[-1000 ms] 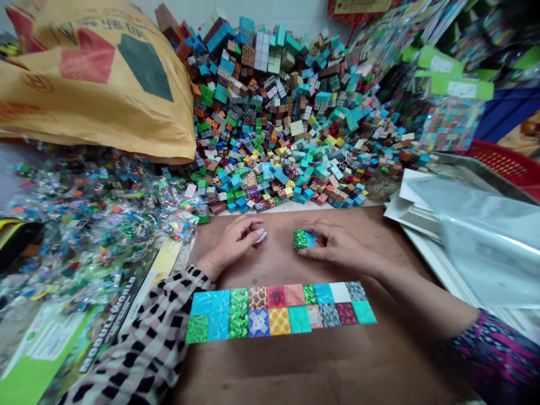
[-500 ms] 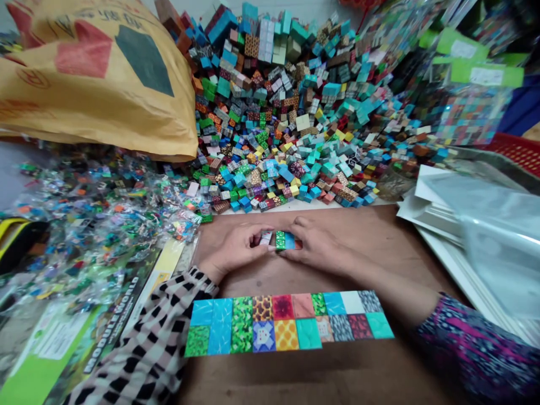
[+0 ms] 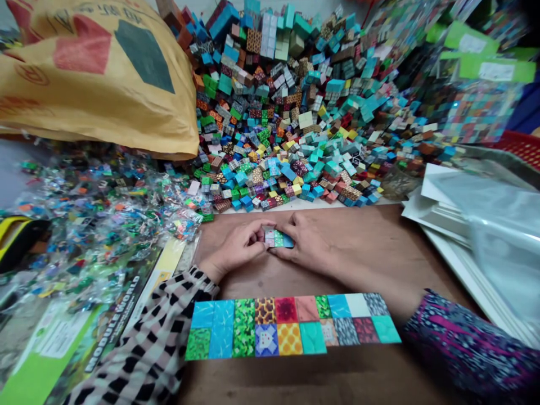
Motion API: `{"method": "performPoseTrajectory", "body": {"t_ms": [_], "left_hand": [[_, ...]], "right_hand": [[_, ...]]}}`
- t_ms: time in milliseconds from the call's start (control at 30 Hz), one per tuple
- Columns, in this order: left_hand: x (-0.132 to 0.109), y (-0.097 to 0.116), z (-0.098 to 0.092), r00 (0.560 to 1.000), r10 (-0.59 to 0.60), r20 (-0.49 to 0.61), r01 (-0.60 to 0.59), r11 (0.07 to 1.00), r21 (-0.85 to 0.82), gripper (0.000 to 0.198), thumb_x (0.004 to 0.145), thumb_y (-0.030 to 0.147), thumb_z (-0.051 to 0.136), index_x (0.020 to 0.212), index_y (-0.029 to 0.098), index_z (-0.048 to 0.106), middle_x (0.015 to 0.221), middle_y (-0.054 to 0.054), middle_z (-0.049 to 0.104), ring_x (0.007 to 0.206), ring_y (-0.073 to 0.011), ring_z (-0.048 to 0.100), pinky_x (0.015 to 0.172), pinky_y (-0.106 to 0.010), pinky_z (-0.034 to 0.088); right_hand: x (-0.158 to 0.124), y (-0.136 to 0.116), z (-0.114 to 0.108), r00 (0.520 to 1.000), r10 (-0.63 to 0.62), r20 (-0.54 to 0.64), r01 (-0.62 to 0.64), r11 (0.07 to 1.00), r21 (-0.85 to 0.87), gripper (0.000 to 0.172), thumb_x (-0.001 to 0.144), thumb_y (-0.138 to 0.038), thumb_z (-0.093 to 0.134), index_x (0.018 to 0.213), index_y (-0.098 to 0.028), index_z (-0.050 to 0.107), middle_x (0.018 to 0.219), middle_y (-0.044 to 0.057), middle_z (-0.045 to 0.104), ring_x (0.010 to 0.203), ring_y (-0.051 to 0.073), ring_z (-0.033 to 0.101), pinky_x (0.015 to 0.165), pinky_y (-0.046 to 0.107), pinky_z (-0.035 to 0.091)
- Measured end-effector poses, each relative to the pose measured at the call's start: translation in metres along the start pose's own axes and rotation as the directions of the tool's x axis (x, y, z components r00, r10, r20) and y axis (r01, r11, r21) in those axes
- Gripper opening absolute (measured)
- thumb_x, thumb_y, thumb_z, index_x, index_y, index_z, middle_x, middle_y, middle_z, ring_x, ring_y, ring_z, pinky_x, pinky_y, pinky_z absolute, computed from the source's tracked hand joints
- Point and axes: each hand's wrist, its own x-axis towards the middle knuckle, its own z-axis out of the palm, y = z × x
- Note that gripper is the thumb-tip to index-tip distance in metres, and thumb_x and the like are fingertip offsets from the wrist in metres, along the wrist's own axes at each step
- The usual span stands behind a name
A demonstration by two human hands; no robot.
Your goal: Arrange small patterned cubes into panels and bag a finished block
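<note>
Blocks formed a row near the far edge of the brown board; I saw left hand and right hand pinching opposite ends, seemingly for alignment.

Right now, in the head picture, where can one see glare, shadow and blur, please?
Head view: pale glare on the plastic sheet at right; head view: soft shadow on the table below the block row; head view: packs at upper right look smeared, while the held blocks show readable colours.

small patterned blocks (pale, green, blue) form one short row.
</note>
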Motion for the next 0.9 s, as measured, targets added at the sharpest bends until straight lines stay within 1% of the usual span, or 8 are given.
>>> {"method": "performPoseTrajectory", "body": {"t_ms": [100,200,267,367,467,700,800,900], "left_hand": [[0.001,-0.001,0.000,0.999,-0.028,-0.030,0.027,0.999,-0.035,0.040,0.083,0.030,0.053,0.122,0.018,0.059,0.082,-0.001,0.058,0.075,-0.0169,0.055,0.066,-0.030,0.045],[0.002,-0.001,0.000,0.997,-0.044,-0.057,0.041,0.997,-0.063,0.037,0.084,0.032,0.053,0.118,0.018,0.059,0.080,0.000,0.058,0.073,-0.0165,0.055,0.065,-0.030,0.043],[0.002,-0.001,0.000,0.997,-0.046,-0.062,0.041,0.996,-0.073,0.035,0.083,0.031,0.053,0.116,0.019,0.059,0.080,0.000,0.059,0.073,-0.0165,0.055,0.066,-0.030,0.043],[0.002,-0.001,0.000,0.997,-0.051,-0.057,0.047,0.996,-0.077,0.034,0.082,0.028,0.051,0.114,0.019,0.058,0.081,0.000,0.060,0.075,-0.0171,0.056,0.069,-0.031,0.043],[0.002,-0.002,0.000,0.997,-0.057,-0.060,0.053,0.996,-0.072,0.031,0.083,0.027,0.050,0.112,0.019,0.057,0.082,-0.001,0.061,0.078,-0.0179,0.057,0.072,-0.032,0.044],[0.003,-0.001,0.002,0.997,-0.065,-0.047,0.062,0.995,-0.074,0.040,0.081,0.029,0.057,0.119,0.018,0.056,0.078,0.001,0.054,0.069,-0.0149,0.051,0.061,-0.028,0.040],[0.002,-0.001,0.002,0.993,-0.083,-0.086,0.076,0.994,-0.084,0.039,0.084,0.032,0.058,0.121,0.019,0.055,0.079,0.001,0.054,0.069,-0.0151,0.051,0.062,-0.028,0.042],[0.002,-0.003,0.003,0.988,-0.096,-0.125,0.084,0.992,-0.094,0.040,0.085,0.035,0.060,0.121,0.020,0.055,0.080,0.000,0.055,0.073,-0.0162,0.052,0.067,-0.030,0.044]], "right_hand": [[0.000,-0.002,0.002,1.000,0.011,-0.018,-0.010,0.999,0.049,0.052,0.089,-0.059,0.055,0.128,-0.025,0.064,0.099,0.011,0.052,0.091,0.027,0.054,0.081,0.043,0.048],[-0.002,-0.005,0.001,1.000,0.017,0.003,-0.017,0.995,0.098,0.050,0.088,-0.054,0.058,0.128,-0.026,0.065,0.100,0.010,0.051,0.095,0.028,0.053,0.081,0.043,0.048],[-0.002,-0.006,0.001,1.000,0.028,0.001,-0.028,0.992,0.124,0.049,0.086,-0.051,0.061,0.129,-0.027,0.064,0.102,0.010,0.051,0.096,0.028,0.053,0.081,0.042,0.048],[-0.002,-0.006,0.000,0.999,0.033,-0.010,-0.031,0.985,0.168,0.052,0.085,-0.048,0.063,0.134,-0.030,0.059,0.104,0.009,0.051,0.097,0.027,0.052,0.083,0.042,0.047],[-0.002,-0.005,0.000,1.000,0.019,0.013,-0.021,0.984,0.176,0.053,0.085,-0.048,0.063,0.136,-0.033,0.058,0.101,0.008,0.050,0.095,0.027,0.051,0.084,0.043,0.046],[-0.002,-0.004,-0.004,0.999,0.014,0.041,-0.023,0.974,0.225,0.051,0.086,-0.048,0.064,0.133,-0.031,0.062,0.100,0.008,0.050,0.093,0.026,0.054,0.081,0.041,0.047],[-0.002,0.000,-0.007,0.999,0.012,0.035,-0.021,0.961,0.274,0.050,0.085,-0.050,0.065,0.132,-0.033,0.062,0.097,0.007,0.052,0.092,0.026,0.055,0.080,0.040,0.048],[-0.005,0.007,-0.011,1.000,0.022,0.019,-0.027,0.925,0.380,0.049,0.083,-0.050,0.069,0.128,-0.033,0.065,0.095,0.006,0.056,0.094,0.025,0.058,0.083,0.041,0.049]]}}
